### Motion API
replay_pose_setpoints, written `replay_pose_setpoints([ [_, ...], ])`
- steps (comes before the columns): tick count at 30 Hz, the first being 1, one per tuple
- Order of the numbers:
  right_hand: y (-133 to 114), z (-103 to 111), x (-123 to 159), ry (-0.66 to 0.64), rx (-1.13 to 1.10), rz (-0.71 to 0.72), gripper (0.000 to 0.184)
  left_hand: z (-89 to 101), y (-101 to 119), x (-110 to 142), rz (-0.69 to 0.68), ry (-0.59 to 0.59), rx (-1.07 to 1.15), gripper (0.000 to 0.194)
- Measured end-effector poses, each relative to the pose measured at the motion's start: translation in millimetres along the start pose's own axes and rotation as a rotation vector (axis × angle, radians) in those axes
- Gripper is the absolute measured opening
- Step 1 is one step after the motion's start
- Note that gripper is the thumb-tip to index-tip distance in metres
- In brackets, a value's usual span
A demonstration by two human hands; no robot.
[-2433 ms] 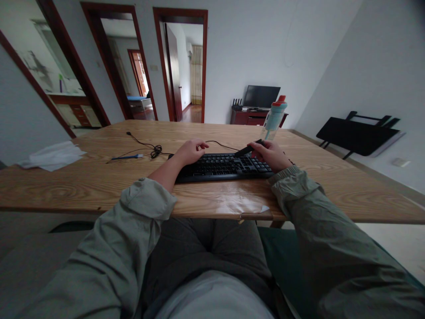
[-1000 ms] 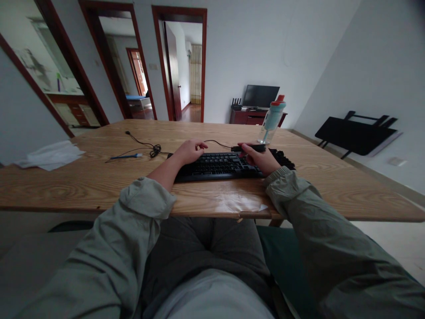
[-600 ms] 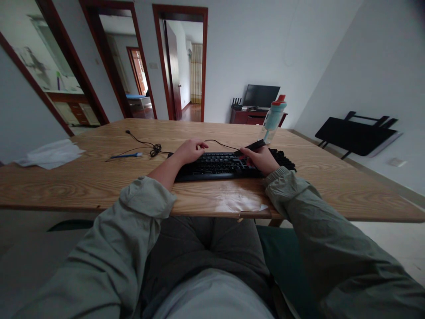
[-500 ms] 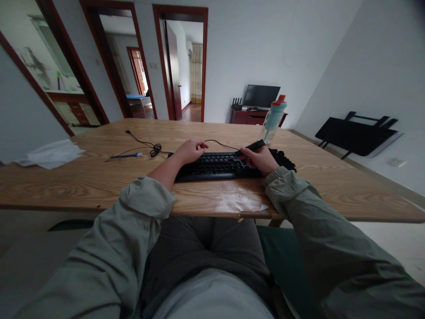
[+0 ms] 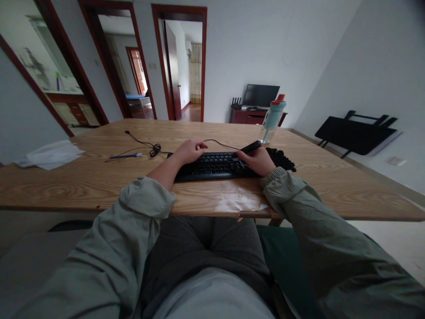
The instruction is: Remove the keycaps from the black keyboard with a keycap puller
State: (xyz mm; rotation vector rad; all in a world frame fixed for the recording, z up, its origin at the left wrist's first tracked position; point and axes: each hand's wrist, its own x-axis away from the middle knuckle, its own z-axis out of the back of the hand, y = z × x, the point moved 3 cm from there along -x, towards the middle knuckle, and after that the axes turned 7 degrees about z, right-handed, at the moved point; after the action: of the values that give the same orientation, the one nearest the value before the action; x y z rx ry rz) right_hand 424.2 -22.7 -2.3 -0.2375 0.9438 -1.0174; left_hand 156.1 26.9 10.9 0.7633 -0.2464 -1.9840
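A black keyboard [image 5: 215, 165] lies near the front edge of the wooden table. My left hand [image 5: 190, 152] rests at its upper left end, fingers loosely bent and slightly apart, with nothing seen between them. Over the keyboard's right part, my right hand [image 5: 260, 161] is closed around a long black object [image 5: 249, 148], which tilts up to the right. Its exact kind is unclear, and its lower end is partly covered by the fingers. Just right of that hand sits a dark lumpy pile [image 5: 282, 159], its pieces too small to tell.
A bottle with a red lid [image 5: 272, 118] stands behind the right hand. To the left lie a coiled cable [image 5: 155, 149], a blue-handled brush [image 5: 126, 155] and crumpled white tissue [image 5: 49, 153]. The table's front edge [image 5: 206, 216] is close to my lap.
My right hand has shifted slightly left with the black object. A small red patch seen by its fingers is now out of sight. My left hand stays put.
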Motion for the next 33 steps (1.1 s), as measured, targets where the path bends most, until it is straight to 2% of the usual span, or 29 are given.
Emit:
replay_pose_setpoints([
  [4,-19.3,0.9,11.6,0.042,0.147,0.1,0.033,-0.2,0.1,0.1,-0.007,0.008,0.006,0.032],
  [9,-27.2,-1.7,24.5,0.037,0.247,0.158,0.028,0.8,2.4,1.0,0.001,0.006,-0.005,0.032],
  [14,-35.5,-8.5,29.2,-0.049,0.272,0.3,0.023,1.3,3.5,1.5,0.005,0.002,-0.012,0.033],
  [19,-42.7,-14.2,30.0,-0.072,0.316,0.351,0.021,-0.1,2.5,0.6,-0.007,0.001,-0.011,0.033],
  [22,-41.9,-16.6,26.0,-0.064,0.272,0.338,0.02,-0.2,3.2,0.7,0.001,-0.006,-0.026,0.033],
  [25,-38.3,-16.8,14.6,-0.041,0.254,0.239,0.021,0.3,4.7,1.0,0.003,-0.017,-0.051,0.034],
  [28,-37.2,-16.8,-1.3,-0.102,0.265,0.167,0.021,0.9,5.3,0.8,0.01,-0.025,-0.063,0.034],
  [33,-37.2,-17.1,-24.9,-0.201,0.276,0.193,0.021,1.1,6.4,0.8,0.002,-0.021,-0.049,0.033],
])
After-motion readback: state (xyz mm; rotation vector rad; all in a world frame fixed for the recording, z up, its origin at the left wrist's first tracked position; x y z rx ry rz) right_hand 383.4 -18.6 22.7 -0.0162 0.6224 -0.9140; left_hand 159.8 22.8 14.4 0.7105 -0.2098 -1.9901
